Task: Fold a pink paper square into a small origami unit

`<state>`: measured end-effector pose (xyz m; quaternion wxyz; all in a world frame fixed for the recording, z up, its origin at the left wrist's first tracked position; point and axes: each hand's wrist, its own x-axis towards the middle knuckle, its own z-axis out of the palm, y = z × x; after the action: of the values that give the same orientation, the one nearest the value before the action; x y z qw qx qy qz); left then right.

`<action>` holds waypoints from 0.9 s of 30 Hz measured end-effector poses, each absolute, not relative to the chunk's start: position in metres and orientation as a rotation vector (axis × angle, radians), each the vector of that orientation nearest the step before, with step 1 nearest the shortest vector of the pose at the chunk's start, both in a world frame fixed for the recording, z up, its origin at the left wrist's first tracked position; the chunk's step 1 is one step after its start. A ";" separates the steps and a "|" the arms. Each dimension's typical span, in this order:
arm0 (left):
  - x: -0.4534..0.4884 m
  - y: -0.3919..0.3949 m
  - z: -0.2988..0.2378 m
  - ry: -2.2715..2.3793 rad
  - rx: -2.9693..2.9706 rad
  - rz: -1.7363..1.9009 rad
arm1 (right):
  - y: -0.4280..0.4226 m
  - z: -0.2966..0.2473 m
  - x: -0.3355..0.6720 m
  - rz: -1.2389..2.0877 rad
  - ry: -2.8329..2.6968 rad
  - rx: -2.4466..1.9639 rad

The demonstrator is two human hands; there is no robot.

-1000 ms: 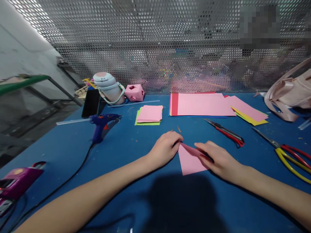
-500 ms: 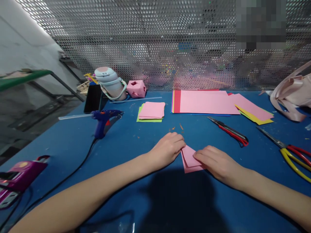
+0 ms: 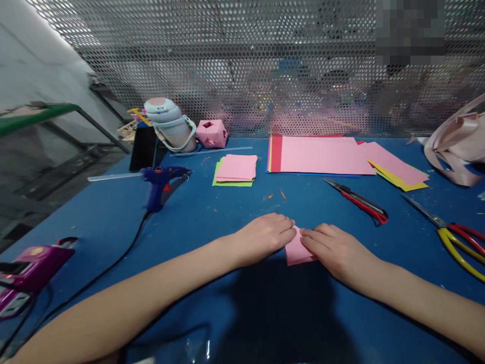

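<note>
Blue worktable [image 3: 113,222], front centre: one small pink paper piece [image 3: 297,252], folded flat, matte, lying between left hand [image 3: 265,237] and right hand [image 3: 333,250], both with fingers extended, fingertips pressing its edges, grasping nothing.

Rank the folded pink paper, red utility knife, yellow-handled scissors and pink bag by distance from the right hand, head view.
1. folded pink paper: touching the right hand at its fingertips.
2. red utility knife: beyond the hand, slightly right.
3. yellow-handled scissors: farther right.
4. pink bag: far right back corner.
</note>
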<state>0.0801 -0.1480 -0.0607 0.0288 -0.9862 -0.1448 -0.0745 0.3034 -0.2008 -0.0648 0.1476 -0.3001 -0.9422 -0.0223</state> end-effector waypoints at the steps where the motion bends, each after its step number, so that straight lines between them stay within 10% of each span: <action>1: 0.080 -0.148 -0.059 -0.459 -3.033 -0.186 | -0.202 -0.062 0.304 -0.085 -2.721 -0.869; 17: 0.075 -0.137 -0.059 -0.834 -2.970 -0.276 | -0.215 -0.050 0.310 -0.247 -2.664 -1.091; 27: 0.089 -0.145 -0.053 -1.981 -3.110 -1.649 | -0.197 -0.047 0.303 0.941 -1.744 -1.425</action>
<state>0.0887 -0.1452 -0.0526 -0.4340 -0.6936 -0.4418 -0.3678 0.3029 -0.1967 -0.0474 0.3433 -0.5484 -0.6712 0.3619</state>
